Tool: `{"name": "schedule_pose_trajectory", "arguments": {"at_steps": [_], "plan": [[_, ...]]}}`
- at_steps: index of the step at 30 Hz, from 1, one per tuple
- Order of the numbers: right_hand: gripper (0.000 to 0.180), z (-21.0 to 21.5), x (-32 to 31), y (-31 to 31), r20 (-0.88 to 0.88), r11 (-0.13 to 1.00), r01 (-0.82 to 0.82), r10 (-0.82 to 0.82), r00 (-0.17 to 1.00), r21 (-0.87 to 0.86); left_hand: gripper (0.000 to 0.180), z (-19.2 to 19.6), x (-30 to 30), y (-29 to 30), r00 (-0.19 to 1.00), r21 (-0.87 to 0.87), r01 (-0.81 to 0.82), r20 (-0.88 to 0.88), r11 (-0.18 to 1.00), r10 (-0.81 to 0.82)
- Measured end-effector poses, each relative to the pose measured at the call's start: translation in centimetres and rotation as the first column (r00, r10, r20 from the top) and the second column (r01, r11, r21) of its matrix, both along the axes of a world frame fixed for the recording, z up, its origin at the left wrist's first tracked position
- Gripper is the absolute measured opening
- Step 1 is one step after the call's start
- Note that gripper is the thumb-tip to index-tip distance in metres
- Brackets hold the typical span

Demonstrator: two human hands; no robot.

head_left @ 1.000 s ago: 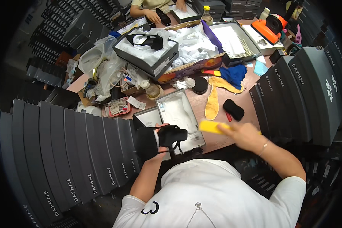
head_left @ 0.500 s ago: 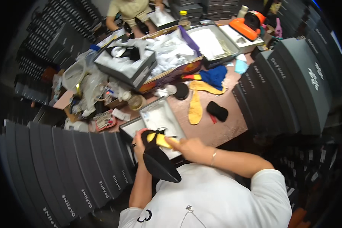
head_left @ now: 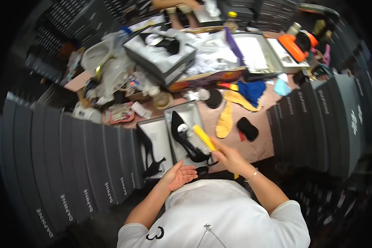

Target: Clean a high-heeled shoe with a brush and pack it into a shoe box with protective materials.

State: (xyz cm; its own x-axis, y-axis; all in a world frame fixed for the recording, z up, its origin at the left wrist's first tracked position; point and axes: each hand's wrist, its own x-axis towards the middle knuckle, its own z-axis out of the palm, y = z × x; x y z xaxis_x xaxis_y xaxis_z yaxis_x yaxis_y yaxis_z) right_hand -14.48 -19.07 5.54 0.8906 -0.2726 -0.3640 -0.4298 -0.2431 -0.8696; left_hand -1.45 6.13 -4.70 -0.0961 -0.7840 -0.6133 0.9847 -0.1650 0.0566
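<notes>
My right hand (head_left: 231,159) grips a yellow-handled brush (head_left: 203,136) with pale bristles. The bristles are over a black high-heeled shoe (head_left: 177,122) lying in an open grey shoebox (head_left: 168,124); whether they touch it I cannot tell. My left hand (head_left: 179,177) is empty, its palm turned up and its fingers apart, just in front of the box. Left of that shoe, a second black strappy shoe (head_left: 154,167) lies in the other white-lined box part (head_left: 157,134).
Stacked grey shoeboxes flank me on the left (head_left: 70,153) and right (head_left: 310,120). Yellow insoles (head_left: 224,122), a black pad (head_left: 247,129) and a blue cloth (head_left: 251,93) lie on the pink table. Behind stand a paper-filled carton (head_left: 213,51) and an orange device (head_left: 292,47). A co-worker's arm (head_left: 175,4) shows at the far edge.
The shoe that my left hand held has been let go, and black shoes now lie in the box. The brush has moved away from my body. The view has shifted.
</notes>
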Motion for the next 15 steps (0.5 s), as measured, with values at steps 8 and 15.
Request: {"name": "schedule_pose_trajectory", "arguments": {"at_steps": [8,15], "plan": [[0.06,-2.2,2.2,0.5,-0.017,0.985,-0.086,0.09,0.996,0.146,0.034,-4.6,6.4,10.1,-0.095,0.573,-0.546,0.682,0.611,-0.725],[0.067,-4.3,3.5,4.0,0.02,0.952,-0.062,0.059,0.998,0.301,0.043,-2.8,6.5,6.3,0.374,0.323,-0.411,0.912,0.852,-0.165]]}}
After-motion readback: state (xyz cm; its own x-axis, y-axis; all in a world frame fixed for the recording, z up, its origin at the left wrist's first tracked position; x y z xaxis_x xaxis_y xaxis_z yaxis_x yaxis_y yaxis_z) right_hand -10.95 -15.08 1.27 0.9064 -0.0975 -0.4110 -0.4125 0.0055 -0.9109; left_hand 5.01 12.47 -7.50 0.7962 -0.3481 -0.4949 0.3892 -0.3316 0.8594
